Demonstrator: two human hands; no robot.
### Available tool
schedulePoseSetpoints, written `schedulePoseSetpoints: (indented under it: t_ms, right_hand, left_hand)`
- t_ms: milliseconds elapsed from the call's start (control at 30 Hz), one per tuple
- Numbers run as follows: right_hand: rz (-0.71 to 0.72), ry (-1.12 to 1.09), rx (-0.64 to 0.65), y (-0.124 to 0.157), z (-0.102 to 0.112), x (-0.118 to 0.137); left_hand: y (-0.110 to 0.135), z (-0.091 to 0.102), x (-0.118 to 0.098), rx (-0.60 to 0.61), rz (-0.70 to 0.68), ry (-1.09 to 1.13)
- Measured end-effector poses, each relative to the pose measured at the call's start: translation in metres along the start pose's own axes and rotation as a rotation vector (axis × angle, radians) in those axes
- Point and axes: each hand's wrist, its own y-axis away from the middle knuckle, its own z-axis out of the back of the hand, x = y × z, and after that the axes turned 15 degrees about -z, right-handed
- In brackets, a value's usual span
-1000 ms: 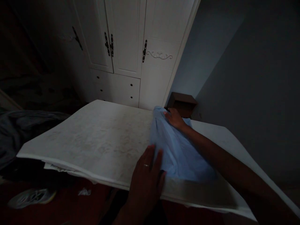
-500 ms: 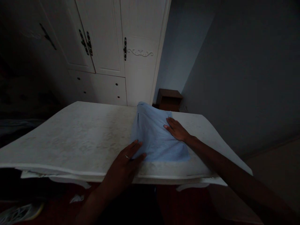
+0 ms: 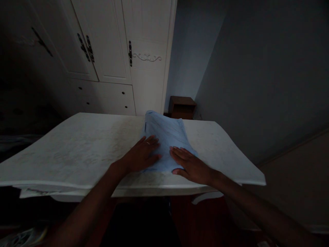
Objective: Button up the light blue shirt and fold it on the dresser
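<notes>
Cloth [image 3: 167, 135], light blue and thinly creased, lay near the middle of the frame, spread over the white table [image 3: 84, 147] from its far edge almost to its near one. A short dark line marked the cloth's upper left side, and its near edge was partly hidden by the hands. The left hand [image 3: 140, 156] was open, palm down, on the left part of the cloth, with its fingers slightly apart and a ring [image 3: 148, 143] on one of them. The right hand [image 3: 191, 168] was open too, flat at the lower right of the cloth, its fingers close together, pointing up and left, and its thumb set apart near the cloth's near edge. Neither hand gripped anything.

The tabletop stretched across the middle of the frame, with greyish blotches on its left half. Behind it, at the upper left, stood a white wardrobe [image 3: 150, 85] with dark handles [image 3: 130, 54] and small round knobs [image 3: 123, 93]. Right of the wardrobe, a small brown cabinet [image 3: 182, 100] stood beyond the table, beside a grey wall [image 3: 257, 75] filling the upper right. A shoe [image 3: 24, 237] showed dimly at the lower left, and dark red floor [image 3: 197, 219] at the bottom.
</notes>
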Motion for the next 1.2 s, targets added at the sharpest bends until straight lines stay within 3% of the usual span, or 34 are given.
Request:
schedulePoseSetpoints:
  t_ms: [67, 300, 433, 633, 800, 967, 1200]
  right_hand:
    - [-0.009, 0.025, -0.026, 0.013, -0.008, -0.013]
    - [-0.037, -0.019, -0.056, 0.038, -0.007, -0.033]
    - [-0.073, -0.025, -0.029, 0.037, 0.0, -0.028]
    - [-0.158, 0.135, -0.066, 0.023, 0.005, -0.001]
    - [-0.226, 0.203, -0.138, 0.024, -0.002, 0.01]
    - [-0.225, 0.153, -0.129, 0.041, 0.0, -0.001]
    - [-0.248, 0.168, -0.094, 0.049, 0.008, 0.001]
  left_hand:
    - [0.006, -0.004, 0.003, 0.054, -0.007, -0.008]
    - [0.048, -0.011, 0.0, -0.013, 0.04, 0.031]
    - [0.064, -0.02, -0.005, -0.149, 0.143, -0.011]
    - [0.055, -0.035, -0.032, -0.313, 0.315, -0.136]
    - [0.045, -0.037, -0.044, -0.291, 0.451, -0.173]
    - [0.059, -0.039, -0.042, -0.227, 0.377, -0.223]
    - [0.057, -0.042, -0.031, -0.155, 0.071, -0.353]
